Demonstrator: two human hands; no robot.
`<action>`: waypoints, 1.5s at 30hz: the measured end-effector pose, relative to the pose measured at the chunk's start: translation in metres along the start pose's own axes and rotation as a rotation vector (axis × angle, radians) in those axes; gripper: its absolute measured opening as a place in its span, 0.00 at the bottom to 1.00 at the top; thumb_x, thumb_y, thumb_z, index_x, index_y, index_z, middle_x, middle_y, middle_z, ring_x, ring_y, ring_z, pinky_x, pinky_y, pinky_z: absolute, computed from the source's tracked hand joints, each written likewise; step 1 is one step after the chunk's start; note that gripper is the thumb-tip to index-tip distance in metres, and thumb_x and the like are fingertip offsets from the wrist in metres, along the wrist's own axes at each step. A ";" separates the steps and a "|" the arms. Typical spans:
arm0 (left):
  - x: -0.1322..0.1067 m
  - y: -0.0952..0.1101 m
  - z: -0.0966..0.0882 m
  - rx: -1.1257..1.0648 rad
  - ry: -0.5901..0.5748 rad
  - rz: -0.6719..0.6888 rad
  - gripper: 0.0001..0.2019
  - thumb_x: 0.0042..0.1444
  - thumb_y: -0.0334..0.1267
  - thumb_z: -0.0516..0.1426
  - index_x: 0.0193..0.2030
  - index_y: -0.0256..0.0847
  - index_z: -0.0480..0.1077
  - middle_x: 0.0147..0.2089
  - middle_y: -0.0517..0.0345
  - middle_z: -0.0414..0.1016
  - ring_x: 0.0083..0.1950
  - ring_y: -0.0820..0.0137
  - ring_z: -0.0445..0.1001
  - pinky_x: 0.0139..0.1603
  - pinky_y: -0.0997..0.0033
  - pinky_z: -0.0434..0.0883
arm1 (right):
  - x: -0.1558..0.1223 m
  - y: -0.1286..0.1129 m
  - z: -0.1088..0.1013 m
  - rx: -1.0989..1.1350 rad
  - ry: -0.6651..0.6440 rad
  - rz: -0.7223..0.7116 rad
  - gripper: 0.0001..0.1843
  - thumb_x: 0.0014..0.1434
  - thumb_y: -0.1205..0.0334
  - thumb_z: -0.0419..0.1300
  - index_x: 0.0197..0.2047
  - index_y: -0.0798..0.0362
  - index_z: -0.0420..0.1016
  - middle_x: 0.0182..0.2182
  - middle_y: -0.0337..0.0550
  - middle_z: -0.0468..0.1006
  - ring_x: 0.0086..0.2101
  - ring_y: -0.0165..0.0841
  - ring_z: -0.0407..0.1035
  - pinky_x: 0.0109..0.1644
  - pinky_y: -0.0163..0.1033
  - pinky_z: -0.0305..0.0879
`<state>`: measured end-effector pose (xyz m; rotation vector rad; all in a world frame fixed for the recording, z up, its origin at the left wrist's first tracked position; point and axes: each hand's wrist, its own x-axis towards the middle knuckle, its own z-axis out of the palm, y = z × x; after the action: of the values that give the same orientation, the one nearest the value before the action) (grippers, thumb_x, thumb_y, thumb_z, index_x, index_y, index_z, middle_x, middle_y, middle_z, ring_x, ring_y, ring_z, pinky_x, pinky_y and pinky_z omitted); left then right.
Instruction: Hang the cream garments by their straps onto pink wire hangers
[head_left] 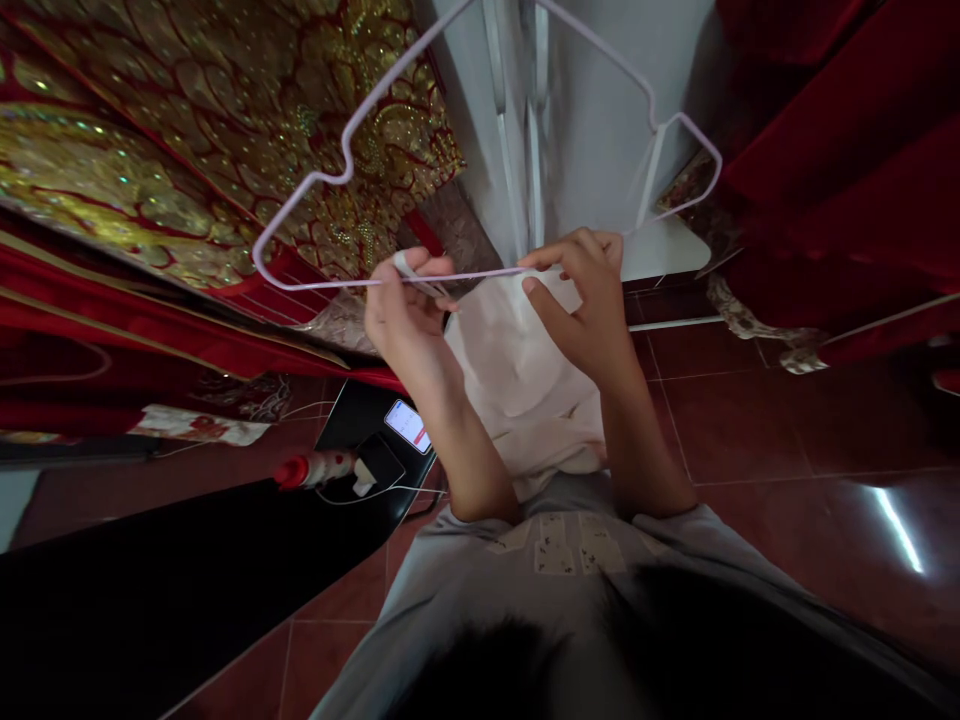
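A thin pale lilac clothes hanger (341, 165) hangs in front of me, its bottom bar running level across the middle of the view. My left hand (409, 315) is closed round that bar and pinches a white strap or fold of cloth against it. My right hand (581, 300) is closed too, its fingers curled over the bar and over the top of a cream-white garment (517, 380). The garment droops from the bar down between my forearms toward my grey shirt.
Red and gold embroidered gowns (172, 150) hang at the left, dark red velvet (847, 140) at the right. A white cabinet or door (592, 110) stands straight ahead. On a black surface (150, 590) lie a lit phone (409, 425), a charger and a red-capped bottle (315, 468). The floor is glossy red tile (750, 420).
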<state>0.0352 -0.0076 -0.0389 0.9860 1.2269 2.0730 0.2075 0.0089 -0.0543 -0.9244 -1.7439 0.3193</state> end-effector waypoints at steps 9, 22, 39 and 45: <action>0.004 0.000 -0.004 0.244 -0.223 0.099 0.36 0.62 0.84 0.47 0.35 0.51 0.65 0.27 0.53 0.67 0.43 0.53 0.81 0.29 0.61 0.65 | -0.004 0.046 -0.025 0.062 0.673 0.028 0.09 0.71 0.51 0.62 0.52 0.39 0.75 0.50 0.45 0.73 0.50 0.42 0.71 0.51 0.51 0.73; 0.007 -0.005 -0.002 0.268 -0.171 0.128 0.36 0.63 0.84 0.46 0.34 0.51 0.64 0.27 0.54 0.65 0.39 0.55 0.80 0.27 0.63 0.65 | -0.002 0.031 -0.033 0.367 0.267 0.262 0.04 0.67 0.55 0.67 0.44 0.42 0.80 0.27 0.35 0.78 0.28 0.34 0.73 0.36 0.44 0.71; 0.008 -0.004 -0.005 0.233 -0.183 0.092 0.35 0.62 0.83 0.50 0.34 0.51 0.64 0.27 0.53 0.67 0.41 0.54 0.81 0.26 0.63 0.67 | 0.043 0.070 -0.079 0.205 0.986 -0.143 0.21 0.71 0.69 0.62 0.50 0.30 0.89 0.49 0.20 0.88 0.56 0.32 0.83 0.64 0.43 0.73; 0.004 -0.008 -0.003 0.159 -0.186 0.068 0.33 0.62 0.82 0.53 0.35 0.51 0.63 0.28 0.52 0.68 0.45 0.53 0.81 0.28 0.62 0.68 | 0.020 0.028 -0.060 0.232 0.502 -0.080 0.05 0.68 0.54 0.71 0.39 0.38 0.89 0.35 0.34 0.88 0.38 0.38 0.85 0.47 0.49 0.81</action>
<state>0.0312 -0.0020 -0.0455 1.2787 1.2915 1.9067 0.2713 0.0286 -0.0348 -0.6912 -1.2480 0.2086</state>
